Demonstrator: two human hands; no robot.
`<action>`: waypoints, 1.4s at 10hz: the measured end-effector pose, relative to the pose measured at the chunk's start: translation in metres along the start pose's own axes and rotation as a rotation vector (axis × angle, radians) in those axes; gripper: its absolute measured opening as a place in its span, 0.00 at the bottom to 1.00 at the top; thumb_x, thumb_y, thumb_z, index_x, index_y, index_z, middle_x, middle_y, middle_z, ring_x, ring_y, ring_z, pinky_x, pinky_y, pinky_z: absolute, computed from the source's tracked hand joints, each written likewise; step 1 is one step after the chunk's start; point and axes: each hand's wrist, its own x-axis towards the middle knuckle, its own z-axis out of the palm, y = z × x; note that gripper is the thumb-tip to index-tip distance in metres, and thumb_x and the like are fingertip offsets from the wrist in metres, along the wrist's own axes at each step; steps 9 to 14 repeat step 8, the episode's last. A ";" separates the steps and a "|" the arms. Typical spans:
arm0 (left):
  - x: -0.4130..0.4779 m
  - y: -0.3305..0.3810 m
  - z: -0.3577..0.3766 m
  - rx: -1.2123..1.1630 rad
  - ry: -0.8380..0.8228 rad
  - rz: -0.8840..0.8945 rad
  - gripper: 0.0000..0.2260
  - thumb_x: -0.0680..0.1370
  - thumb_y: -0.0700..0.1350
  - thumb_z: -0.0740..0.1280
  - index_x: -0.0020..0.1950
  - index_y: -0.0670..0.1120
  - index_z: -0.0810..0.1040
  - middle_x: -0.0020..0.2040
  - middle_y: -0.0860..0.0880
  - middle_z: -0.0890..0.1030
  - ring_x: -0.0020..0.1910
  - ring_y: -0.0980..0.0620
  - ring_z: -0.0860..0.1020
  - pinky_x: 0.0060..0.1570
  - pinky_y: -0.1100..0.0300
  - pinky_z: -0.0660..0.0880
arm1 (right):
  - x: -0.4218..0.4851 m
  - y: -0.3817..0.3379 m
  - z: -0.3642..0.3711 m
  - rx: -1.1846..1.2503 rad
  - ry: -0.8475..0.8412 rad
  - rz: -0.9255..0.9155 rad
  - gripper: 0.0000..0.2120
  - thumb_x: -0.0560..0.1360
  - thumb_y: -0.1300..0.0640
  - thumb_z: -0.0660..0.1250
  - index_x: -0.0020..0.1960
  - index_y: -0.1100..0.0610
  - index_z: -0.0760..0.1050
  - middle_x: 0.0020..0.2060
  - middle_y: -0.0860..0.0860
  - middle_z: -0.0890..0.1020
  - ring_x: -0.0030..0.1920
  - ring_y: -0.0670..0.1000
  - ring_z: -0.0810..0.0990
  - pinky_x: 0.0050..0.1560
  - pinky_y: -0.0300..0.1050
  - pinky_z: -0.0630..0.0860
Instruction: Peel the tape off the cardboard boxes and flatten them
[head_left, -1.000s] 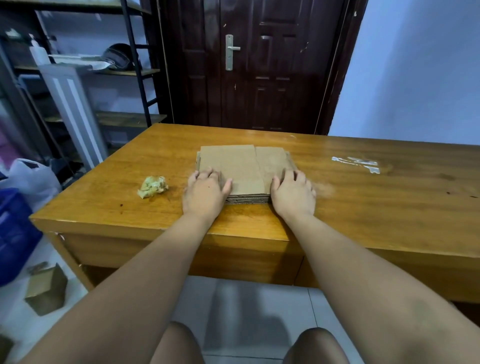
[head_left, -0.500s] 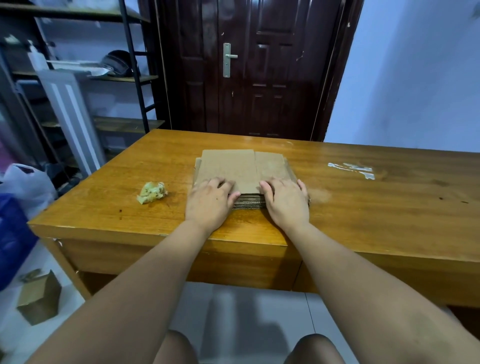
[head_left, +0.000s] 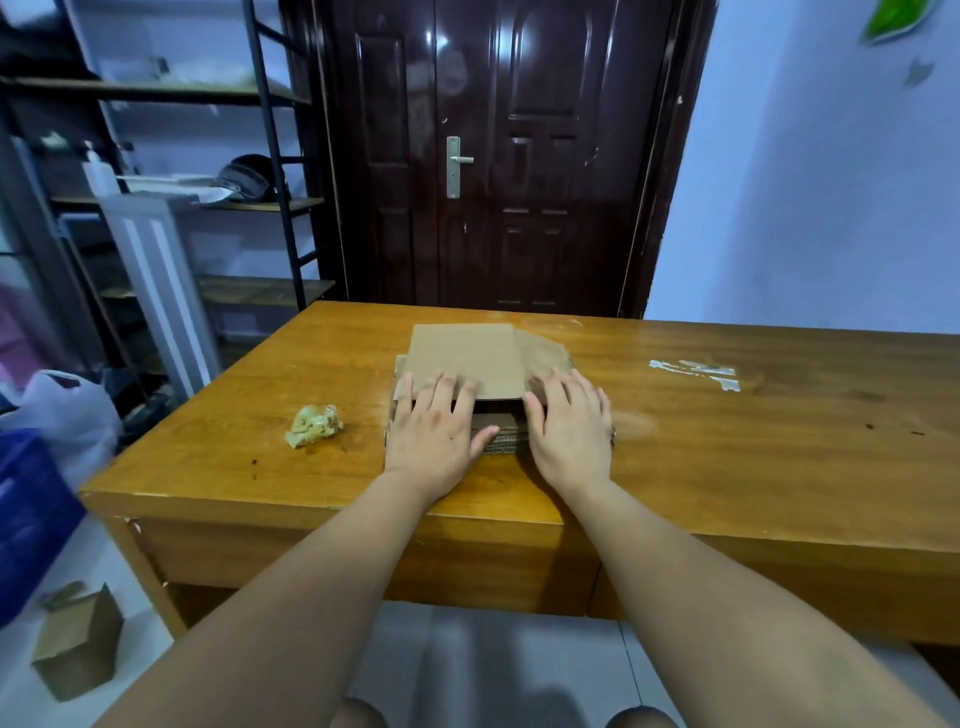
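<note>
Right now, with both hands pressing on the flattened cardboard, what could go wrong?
The top sheet lies offset from the stack beneath, so the left hand and right hand might push it further askew.
The stack sits close to the table's near edge; a pull could probably slide it off.

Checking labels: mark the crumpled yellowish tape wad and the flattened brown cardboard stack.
crumpled yellowish tape wad (head_left: 314, 426): head view, its centre.
flattened brown cardboard stack (head_left: 467, 358): head view, top sheet's centre.

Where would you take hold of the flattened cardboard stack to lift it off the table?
The cardboard stack lies flat in loose, offset layers. I'd pinch its near edge top and bottom, coming from the front of the table.
</note>
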 end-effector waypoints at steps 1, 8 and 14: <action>0.002 0.008 -0.012 -0.006 0.057 0.009 0.32 0.79 0.63 0.53 0.77 0.45 0.58 0.76 0.44 0.63 0.76 0.45 0.57 0.73 0.44 0.44 | 0.001 -0.015 -0.011 0.081 0.052 -0.040 0.22 0.82 0.46 0.54 0.74 0.52 0.63 0.73 0.52 0.67 0.74 0.52 0.60 0.75 0.55 0.53; -0.024 0.015 -0.074 -0.082 -0.253 -0.111 0.31 0.80 0.52 0.56 0.79 0.45 0.45 0.79 0.46 0.48 0.78 0.46 0.45 0.75 0.46 0.46 | -0.020 -0.046 -0.085 -0.194 -0.491 -0.123 0.26 0.83 0.44 0.47 0.79 0.50 0.48 0.79 0.51 0.48 0.78 0.54 0.43 0.75 0.57 0.46; -0.024 0.015 -0.074 -0.082 -0.253 -0.111 0.31 0.80 0.52 0.56 0.79 0.45 0.45 0.79 0.46 0.48 0.78 0.46 0.45 0.75 0.46 0.46 | -0.020 -0.046 -0.085 -0.194 -0.491 -0.123 0.26 0.83 0.44 0.47 0.79 0.50 0.48 0.79 0.51 0.48 0.78 0.54 0.43 0.75 0.57 0.46</action>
